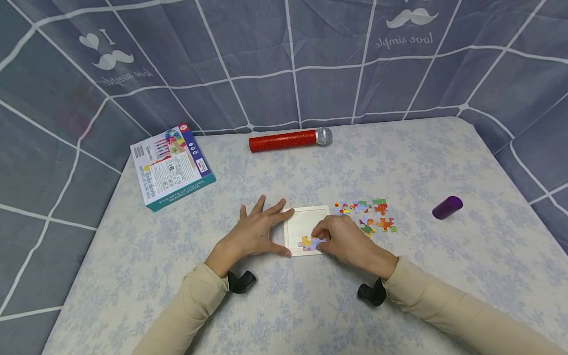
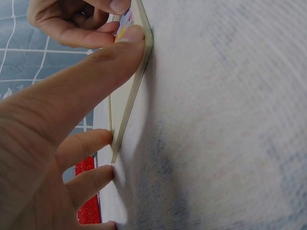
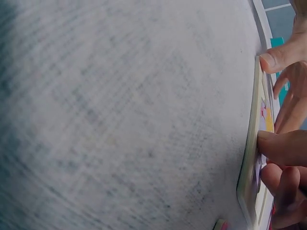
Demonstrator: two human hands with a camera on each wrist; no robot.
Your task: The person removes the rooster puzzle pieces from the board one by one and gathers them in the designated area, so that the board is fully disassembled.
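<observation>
A square white puzzle tray [image 1: 306, 217] lies on the table between the hands. My left hand [image 1: 255, 229] is spread at its left side, thumb and index finger touching the rim while the other fingers reach outward. Joined yellow and purple jigsaw pieces [image 1: 306, 243] lie along the tray's near edge. Over the near right corner, my right hand [image 1: 350, 241] has curled fingers and pinches a purple puzzle piece [image 3: 258, 173], largely hidden under the fingertips. Just right of the tray lie several loose puzzle pieces [image 1: 385, 224], some partly behind the right hand.
A red glittery microphone [image 1: 284, 141] lies at the table's back edge. The bead-game box [image 1: 170, 165] is at the back left, and a purple cylinder [image 1: 447, 207] at the right. Behind the table hangs a blue-grey checked curtain [image 1: 328, 88].
</observation>
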